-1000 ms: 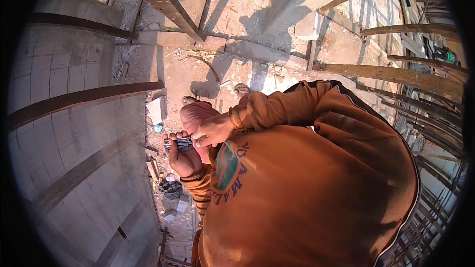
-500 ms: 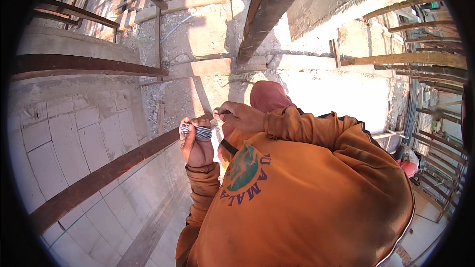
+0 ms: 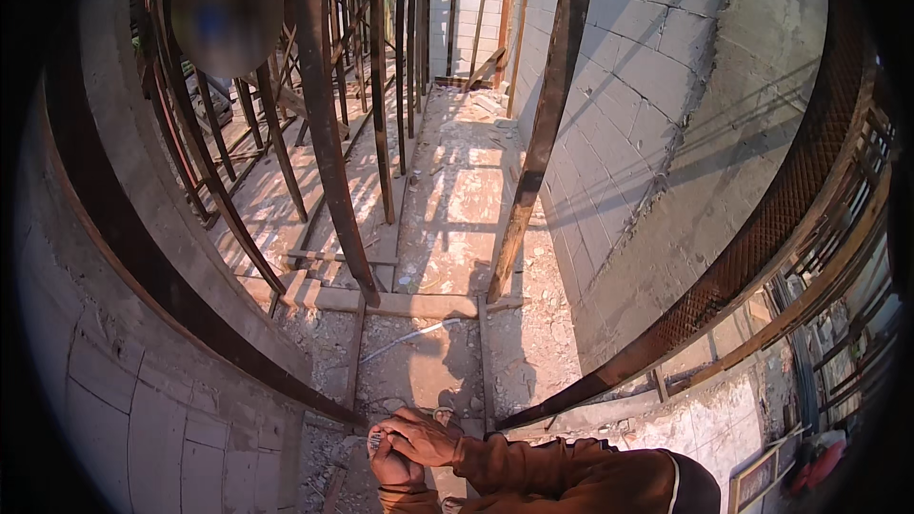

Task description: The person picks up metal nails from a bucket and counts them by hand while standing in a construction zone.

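Low in the view my two hands are together in front of my orange-brown sleeves. My left hand is closed round a bundle of grey nails, whose ends show at its outer side. Over it lies my right hand, coming across from the right with its fingers bent at the top of the left hand, close to the nails. Its fingertips are partly hidden, so what they pinch cannot be made out.
Upright timber posts and another post rise ahead. Dark timbers slope along the left wall. A block wall stands at right. Rubble and a thin pale pipe lie on the ground beyond my hands.
My view has swung up toward the passage ahead, so my hands now sit lower in it. My right hand has come over my left hand, covering most of the nails.
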